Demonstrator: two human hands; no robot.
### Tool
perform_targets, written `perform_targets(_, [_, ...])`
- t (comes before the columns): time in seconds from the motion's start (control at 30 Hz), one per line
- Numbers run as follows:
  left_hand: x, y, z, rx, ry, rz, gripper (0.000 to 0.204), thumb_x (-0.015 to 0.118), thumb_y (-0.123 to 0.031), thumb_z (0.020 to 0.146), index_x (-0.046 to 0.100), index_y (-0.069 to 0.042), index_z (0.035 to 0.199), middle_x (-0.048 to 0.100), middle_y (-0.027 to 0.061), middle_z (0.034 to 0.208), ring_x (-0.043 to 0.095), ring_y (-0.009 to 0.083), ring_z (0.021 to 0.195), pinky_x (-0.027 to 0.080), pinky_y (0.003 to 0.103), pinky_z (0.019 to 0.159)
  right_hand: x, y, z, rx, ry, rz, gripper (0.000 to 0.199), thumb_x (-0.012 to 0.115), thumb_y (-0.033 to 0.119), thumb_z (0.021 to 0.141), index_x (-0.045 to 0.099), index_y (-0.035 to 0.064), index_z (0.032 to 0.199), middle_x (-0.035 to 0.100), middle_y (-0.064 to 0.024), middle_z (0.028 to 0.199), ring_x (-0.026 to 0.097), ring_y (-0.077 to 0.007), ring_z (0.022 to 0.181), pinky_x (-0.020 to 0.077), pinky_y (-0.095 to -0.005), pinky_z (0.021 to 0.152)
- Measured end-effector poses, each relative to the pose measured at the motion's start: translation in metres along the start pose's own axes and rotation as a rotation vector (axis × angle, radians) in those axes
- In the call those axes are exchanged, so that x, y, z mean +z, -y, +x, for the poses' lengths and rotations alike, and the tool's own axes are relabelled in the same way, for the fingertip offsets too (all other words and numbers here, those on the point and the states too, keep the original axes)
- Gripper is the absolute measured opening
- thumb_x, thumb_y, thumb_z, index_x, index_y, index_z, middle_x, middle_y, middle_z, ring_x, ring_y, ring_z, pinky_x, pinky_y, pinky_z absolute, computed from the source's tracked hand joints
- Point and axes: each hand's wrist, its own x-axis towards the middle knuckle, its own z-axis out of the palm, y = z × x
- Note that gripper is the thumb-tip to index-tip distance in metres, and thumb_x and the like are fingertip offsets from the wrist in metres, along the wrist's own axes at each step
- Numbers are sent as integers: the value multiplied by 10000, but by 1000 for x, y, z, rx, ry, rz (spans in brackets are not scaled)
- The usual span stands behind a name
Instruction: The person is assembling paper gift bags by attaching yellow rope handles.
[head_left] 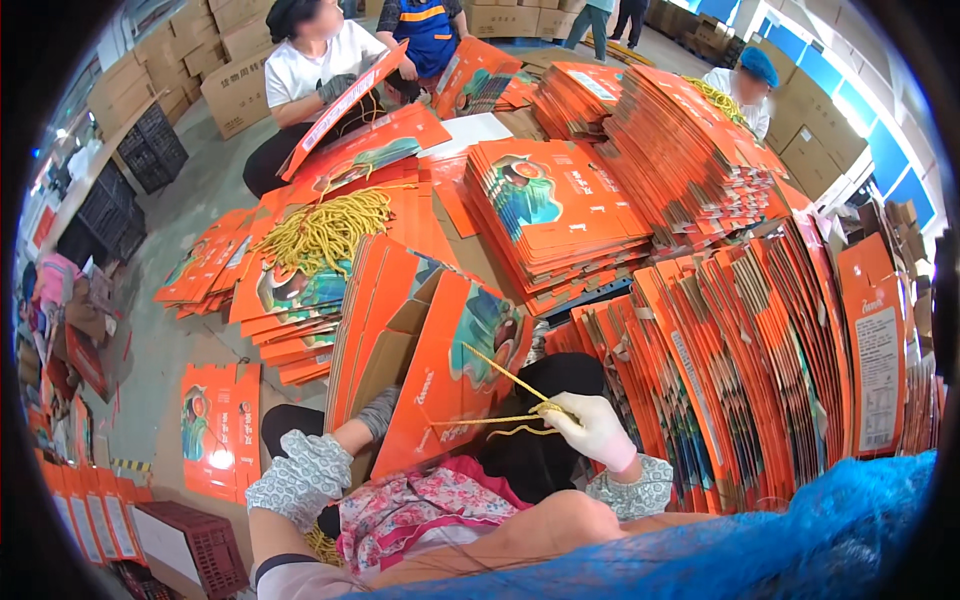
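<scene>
An orange flat-folded carton (pixel 445 375) with a green printed picture stands tilted over my lap, its panels partly spread. My right hand (pixel 583 428), in a white glove, is closed on a yellow cord (pixel 500 370). Two taut strands run from these fingers to separate points on the carton's front panel, and a loose end curls beneath them. My left hand (pixel 380 412), in a grey glove, reaches behind that front panel; its fingers are hidden. Patterned sleeve covers (pixel 300 480) wrap both my forearms.
A bundle of yellow cords (pixel 325 235) lies on stacked cartons ahead. More carton stacks (pixel 560 215) rise beyond, and a long row of upright cartons (pixel 720 350) stands close on my right. A co-worker (pixel 320 60) handles cartons at the far left. A dark red crate (pixel 205 545) sits lower left.
</scene>
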Motion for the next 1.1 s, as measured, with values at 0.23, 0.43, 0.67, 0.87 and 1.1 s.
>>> perform_targets(0.23, [-35,-67,13,-78,-303,-873,512,533,-425,892,527,-20,1206,599,129,1143,571,250,1039,461,356,894,35,-7,19,-89,71,93,219,561,242,878,659,50,916,631,-134,783,625,-296,716,482,-354,616])
perform_targets(0.43, [-40,-70,23,-385,-368,-160,599,539,-484,877,528,40,1166,606,203,1076,579,302,1005,461,379,856,49,-25,25,-238,102,-41,209,534,253,880,644,75,871,629,-115,772,629,-295,739,496,-367,630])
perform_targets(0.67, [-33,-23,25,-260,-449,280,482,507,-454,895,601,-22,1085,610,287,941,584,388,923,460,427,812,19,-13,27,-175,-305,185,171,529,80,860,648,-2,952,627,-127,802,619,-228,691,482,-308,637])
perform_targets(0.87, [-48,-47,28,-366,-373,-159,637,559,-502,839,538,42,1169,590,276,1089,567,368,1037,449,398,870,11,-25,28,129,-582,540,223,463,151,940,610,-5,877,516,7,613,362,-25,476,264,-183,438])
perform_targets(1.1, [-58,-80,36,-395,-488,20,543,582,-450,828,590,33,1077,624,273,971,582,399,968,453,427,835,24,-48,25,188,-566,484,312,414,201,969,602,-3,826,440,20,553,367,-35,472,270,-202,429])
